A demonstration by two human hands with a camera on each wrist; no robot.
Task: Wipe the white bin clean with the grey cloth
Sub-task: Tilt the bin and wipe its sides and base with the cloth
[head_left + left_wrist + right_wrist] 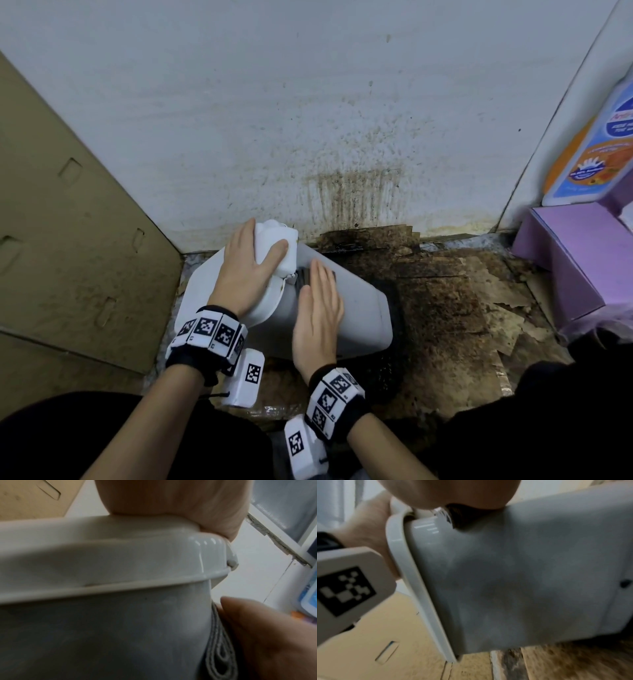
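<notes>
The white bin (pixel 356 308) lies on its side on the floor, its lid end toward the left. My left hand (pixel 253 260) grips the lid's raised hinge block, thumb on one side and fingers over the far edge. My right hand (pixel 320 301) lies flat with straight fingers on the bin's upper side and presses the folded grey cloth (pixel 304 277) against it. A dark edge of the cloth shows beside the fingers. In the left wrist view the cloth (pixel 221 655) sits folded between the bin wall (pixel 120 635) and the right hand (pixel 257 628). The right wrist view shows the bin's side (pixel 505 574).
Stained, torn cardboard (pixel 445 291) covers the floor under and right of the bin. A spattered white wall (pixel 308 102) stands just behind. A large brown cardboard box (pixel 68 222) closes the left side. A purple box (pixel 575 260) and labelled bottles (pixel 589 154) stand at the right.
</notes>
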